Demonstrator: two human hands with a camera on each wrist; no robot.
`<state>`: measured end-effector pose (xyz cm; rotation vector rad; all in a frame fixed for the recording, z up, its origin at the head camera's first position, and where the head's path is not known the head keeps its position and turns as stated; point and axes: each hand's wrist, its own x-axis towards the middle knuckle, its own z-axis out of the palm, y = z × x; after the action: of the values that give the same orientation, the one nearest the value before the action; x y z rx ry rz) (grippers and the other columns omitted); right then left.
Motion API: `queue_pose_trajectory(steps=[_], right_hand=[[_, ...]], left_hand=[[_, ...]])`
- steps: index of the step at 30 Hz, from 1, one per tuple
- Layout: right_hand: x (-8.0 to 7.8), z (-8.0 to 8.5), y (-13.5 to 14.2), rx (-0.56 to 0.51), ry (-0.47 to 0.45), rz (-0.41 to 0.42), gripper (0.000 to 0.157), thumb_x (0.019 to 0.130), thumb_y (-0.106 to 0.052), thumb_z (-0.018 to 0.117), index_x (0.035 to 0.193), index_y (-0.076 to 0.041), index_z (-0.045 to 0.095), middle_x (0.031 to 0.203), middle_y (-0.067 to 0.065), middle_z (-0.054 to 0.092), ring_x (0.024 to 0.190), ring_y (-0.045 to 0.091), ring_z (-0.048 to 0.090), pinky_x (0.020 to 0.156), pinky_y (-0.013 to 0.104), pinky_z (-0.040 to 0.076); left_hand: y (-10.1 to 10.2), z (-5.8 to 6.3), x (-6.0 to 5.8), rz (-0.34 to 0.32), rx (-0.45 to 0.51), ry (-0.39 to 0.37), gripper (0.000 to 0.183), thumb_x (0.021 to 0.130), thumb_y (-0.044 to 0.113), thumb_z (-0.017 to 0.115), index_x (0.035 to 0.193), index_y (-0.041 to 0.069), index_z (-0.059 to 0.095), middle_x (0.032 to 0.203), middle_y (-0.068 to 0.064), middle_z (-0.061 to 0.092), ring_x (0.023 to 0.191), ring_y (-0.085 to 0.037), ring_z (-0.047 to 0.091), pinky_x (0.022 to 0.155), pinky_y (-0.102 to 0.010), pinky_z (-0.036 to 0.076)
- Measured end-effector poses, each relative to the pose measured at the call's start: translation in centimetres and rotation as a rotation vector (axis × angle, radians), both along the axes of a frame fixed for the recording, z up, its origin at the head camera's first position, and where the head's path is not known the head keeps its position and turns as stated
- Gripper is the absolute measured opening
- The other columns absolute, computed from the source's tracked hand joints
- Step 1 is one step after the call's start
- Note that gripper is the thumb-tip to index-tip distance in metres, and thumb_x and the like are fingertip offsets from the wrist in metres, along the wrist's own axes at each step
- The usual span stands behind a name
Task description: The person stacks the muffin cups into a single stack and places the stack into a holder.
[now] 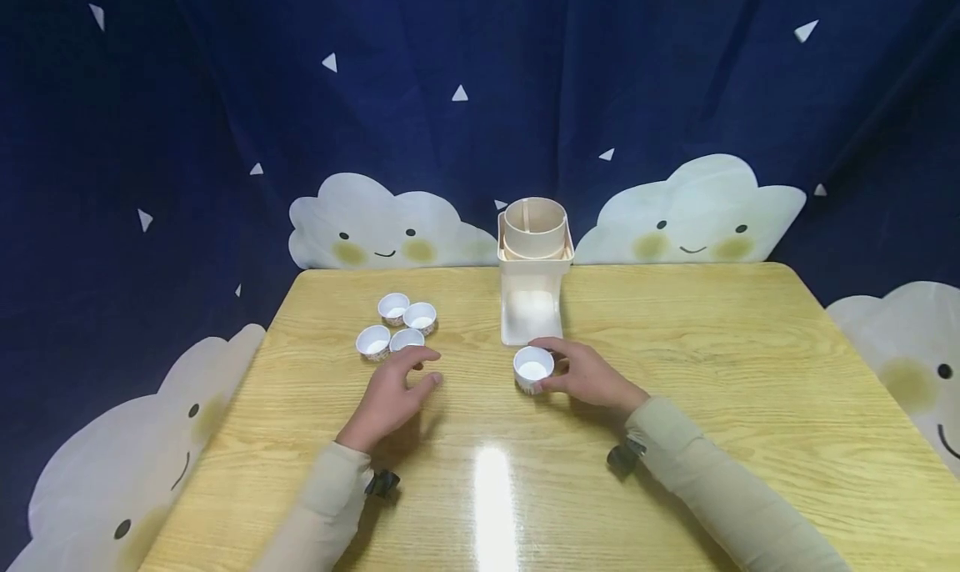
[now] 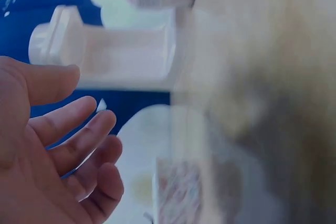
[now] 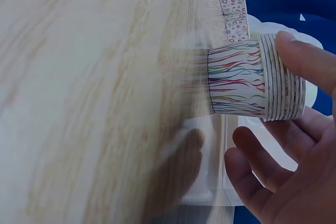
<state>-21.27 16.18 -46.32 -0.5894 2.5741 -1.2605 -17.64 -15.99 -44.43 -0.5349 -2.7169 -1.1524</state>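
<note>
My right hand (image 1: 581, 373) grips a nested stack of small paper cups (image 3: 236, 77) near its rims, with thumb and fingers on opposite sides. Wavy coloured lines mark the outer cup, and several white rims show close together. In the head view the stack stands mouth up, just in front of a cream plastic holder (image 1: 531, 301). My left hand (image 1: 390, 401) holds nothing, its thumb and fingers spread apart and slightly bent. It is nearest a cluster of several white-lined paper cups (image 1: 373, 341), whose patterned sides show in the right wrist view.
The cream holder has a round tube (image 1: 535, 237) at its top and stands at the back of the wooden table (image 1: 675, 322). Behind the table hangs a dark blue curtain (image 1: 420, 72) with white triangles and smiling clouds.
</note>
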Motion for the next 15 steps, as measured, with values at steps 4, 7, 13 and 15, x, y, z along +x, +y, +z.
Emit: queue_pose_trajectory(steps=[4,7,13,15], right_hand=[[0.0,0.0,0.1,-0.007,0.004,0.002,0.062,0.081,-0.017,0.082,0.136,-0.011,0.057,0.118,0.014,0.067,0.102,0.027,0.066,0.089,0.037,0.052],[0.0,0.0,0.1,-0.008,-0.003,0.001,0.062,0.08,-0.017,0.082,0.136,-0.011,0.057,0.117,0.014,0.067,0.102,0.027,0.066,0.089,0.036,0.052],[0.0,0.0,0.0,-0.017,-0.022,-0.004,0.063,0.079,-0.018,0.083,0.136,-0.013,0.057,0.118,0.012,0.067,0.102,0.025,0.066,0.089,0.035,0.051],[0.0,0.1,-0.1,-0.022,-0.026,-0.003,0.064,0.079,-0.018,0.083,0.136,-0.013,0.057,0.117,0.011,0.066,0.103,0.025,0.066,0.09,0.036,0.051]], left_hand=[[-2.0,0.8,-1.1,0.079,-0.031,0.091,0.027,0.087,0.011,0.072,0.113,0.002,0.069,0.115,-0.015,0.07,0.104,-0.035,0.061,0.09,-0.048,0.048],[-3.7,1.1,-1.9,0.15,-0.061,0.064,0.032,0.088,0.012,0.071,0.117,0.0,0.067,0.121,-0.018,0.068,0.112,-0.038,0.057,0.095,-0.051,0.046],[-6.4,1.3,-3.3,0.227,-0.163,-0.046,0.05,0.089,0.018,0.07,0.133,-0.003,0.056,0.136,-0.025,0.057,0.126,-0.044,0.048,0.107,-0.055,0.039],[-7.0,1.2,-3.8,0.234,-0.196,-0.071,0.054,0.089,0.019,0.07,0.135,-0.003,0.054,0.139,-0.026,0.054,0.128,-0.045,0.046,0.108,-0.056,0.038]])
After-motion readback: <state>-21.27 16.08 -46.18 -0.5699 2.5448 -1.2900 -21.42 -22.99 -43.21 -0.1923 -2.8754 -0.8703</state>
